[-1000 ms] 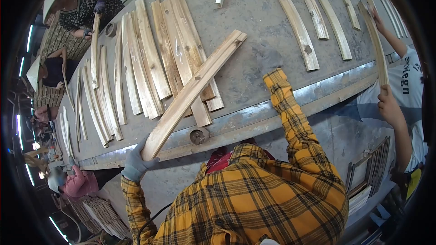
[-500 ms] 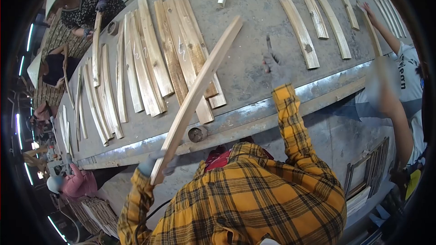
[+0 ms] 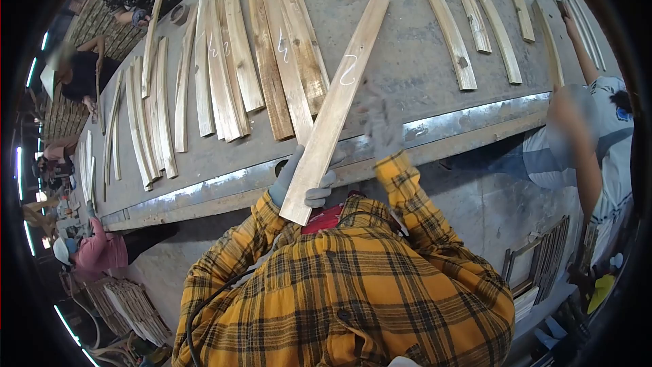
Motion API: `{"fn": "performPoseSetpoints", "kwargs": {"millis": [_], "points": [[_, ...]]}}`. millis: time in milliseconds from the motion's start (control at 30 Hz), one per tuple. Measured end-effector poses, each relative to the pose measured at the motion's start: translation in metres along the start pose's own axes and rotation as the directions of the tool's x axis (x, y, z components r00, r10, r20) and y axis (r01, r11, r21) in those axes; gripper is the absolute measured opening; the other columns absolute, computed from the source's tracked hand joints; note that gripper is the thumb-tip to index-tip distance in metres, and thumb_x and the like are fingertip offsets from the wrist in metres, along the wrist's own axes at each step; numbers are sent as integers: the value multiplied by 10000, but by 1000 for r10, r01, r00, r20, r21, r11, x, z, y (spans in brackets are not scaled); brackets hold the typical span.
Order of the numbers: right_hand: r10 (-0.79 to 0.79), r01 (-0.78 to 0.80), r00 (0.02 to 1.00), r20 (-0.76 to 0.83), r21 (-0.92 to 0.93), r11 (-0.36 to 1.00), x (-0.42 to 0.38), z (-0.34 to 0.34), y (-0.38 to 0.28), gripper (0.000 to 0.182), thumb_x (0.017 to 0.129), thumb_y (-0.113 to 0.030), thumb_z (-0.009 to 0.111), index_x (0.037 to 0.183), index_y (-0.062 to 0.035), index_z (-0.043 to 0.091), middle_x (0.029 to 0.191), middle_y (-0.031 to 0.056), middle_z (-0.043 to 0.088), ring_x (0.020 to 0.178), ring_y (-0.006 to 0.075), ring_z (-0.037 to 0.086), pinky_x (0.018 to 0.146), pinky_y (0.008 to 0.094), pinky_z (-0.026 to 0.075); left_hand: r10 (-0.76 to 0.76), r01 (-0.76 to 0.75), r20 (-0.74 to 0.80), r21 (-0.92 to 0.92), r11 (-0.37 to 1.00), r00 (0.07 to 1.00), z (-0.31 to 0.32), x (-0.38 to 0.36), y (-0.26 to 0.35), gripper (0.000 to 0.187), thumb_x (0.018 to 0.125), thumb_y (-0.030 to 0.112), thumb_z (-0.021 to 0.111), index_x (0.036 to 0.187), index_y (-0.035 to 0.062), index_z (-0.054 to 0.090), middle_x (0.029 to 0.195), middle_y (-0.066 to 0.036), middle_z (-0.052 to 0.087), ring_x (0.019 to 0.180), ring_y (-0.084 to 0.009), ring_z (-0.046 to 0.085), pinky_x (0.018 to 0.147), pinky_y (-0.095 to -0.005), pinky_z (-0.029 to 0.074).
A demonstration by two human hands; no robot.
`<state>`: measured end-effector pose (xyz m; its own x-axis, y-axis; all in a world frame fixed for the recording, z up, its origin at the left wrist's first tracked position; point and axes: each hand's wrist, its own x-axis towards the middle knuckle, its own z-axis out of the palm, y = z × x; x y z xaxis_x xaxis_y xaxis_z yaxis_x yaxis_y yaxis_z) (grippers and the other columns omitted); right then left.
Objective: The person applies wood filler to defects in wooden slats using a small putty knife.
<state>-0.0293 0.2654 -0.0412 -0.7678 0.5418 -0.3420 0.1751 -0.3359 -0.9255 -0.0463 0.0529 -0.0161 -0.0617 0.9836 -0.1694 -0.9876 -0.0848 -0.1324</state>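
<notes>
One chalk-marked wooden board (image 3: 337, 112) has flipped in my L hand (image 3: 280, 182), fingers clamped round its near end, by the table's metal edge (image 3: 468, 117); chalk "2" now readable. R hand (image 3: 384, 122) blurred alongside, can't tell if fingers apart.

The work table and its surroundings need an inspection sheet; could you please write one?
Surface: grey table, spotted, with metal edge strip.
Job's things: held plank, marked in white; more planks lie on the table.
Clutter: ring-shaped item by the planks at left.
Hands: left hand grips the held plank's near end; right hand blurred, grip unclear.
Cables: dark cord down the left side of the plaid shirt.
Surroundings: co-worker in pink beside the table at left.
</notes>
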Motion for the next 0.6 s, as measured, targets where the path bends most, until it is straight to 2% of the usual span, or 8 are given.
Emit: {"fn": "performPoseSetpoints", "kwargs": {"millis": [33,100,133,167,233,367,433,600], "points": [[-191,201,964,-183,33,979,10,-2,1,253,863,-257,606,1043,-80,628,685,-6,573,535,74,489,467,215,400,8,-7,-63,12,1000,998,0,-2,-2,782,851,648,349,1383,82,263,790,-104,466,490,-149,425,407,-284,368],[-523,434,852,13,-574,694,57,-39,5,226,880,-211,559,1074,-123,635,709,28,594,592,89,532,496,249,424,-1,3,-76,33,999,997,1,-11,-2,775,850,648,354,1372,79,281,795,-105,469,500,-159,431,415,-293,374],[-559,415,829,25,-696,585,78,-49,4,252,851,-174,563,1091,-186,638,758,53,615,643,131,574,548,287,457,-13,18,-91,51,999,996,2,-15,-2,770,849,648,358,1361,77,299,801,-106,472,511,-169,436,424,-301,380],[-559,415,829,25,-698,583,87,-49,-9,252,851,-174,563,1091,-186,638,758,53,615,643,131,574,548,287,457,-15,19,-88,50,999,996,0,-16,2,770,849,648,358,1361,77,299,801,-106,472,511,-169,436,424,-301,380],[-394,454,862,319,-831,322,90,-47,-47,298,861,-248,537,1152,-303,573,887,71,620,762,233,606,666,342,489,-14,18,-80,46,999,997,-2,-20,4,773,847,652,360,1354,72,306,798,-103,471,505,-176,435,421,-298,378],[-406,518,810,424,-841,156,115,-43,-41,351,862,-229,505,1167,-401,537,868,54,619,787,238,615,665,355,498,-23,26,-67,39,999,997,2,-20,6,763,850,649,359,1352,75,310,783,-96,469,504,-173,437,421,-297,380],[-341,402,848,406,-912,-86,116,-35,-41,382,867,-217,488,1204,-397,508,864,51,617,791,238,617,672,361,504,15,-5,-139,70,998,990,7,-19,6,757,881,619,311,1392,70,208,747,-104,475,453,-154,436,358,-266,346],[-315,440,843,437,-895,-64,110,-40,-36,399,867,-185,473,1209,-388,501,873,42,613,792,245,620,672,373,508,19,-10,-159,58,998,987,8,-17,8,750,882,615,310,1385,65,220,744,-108,478,450,-163,435,360,-277,350]]}}
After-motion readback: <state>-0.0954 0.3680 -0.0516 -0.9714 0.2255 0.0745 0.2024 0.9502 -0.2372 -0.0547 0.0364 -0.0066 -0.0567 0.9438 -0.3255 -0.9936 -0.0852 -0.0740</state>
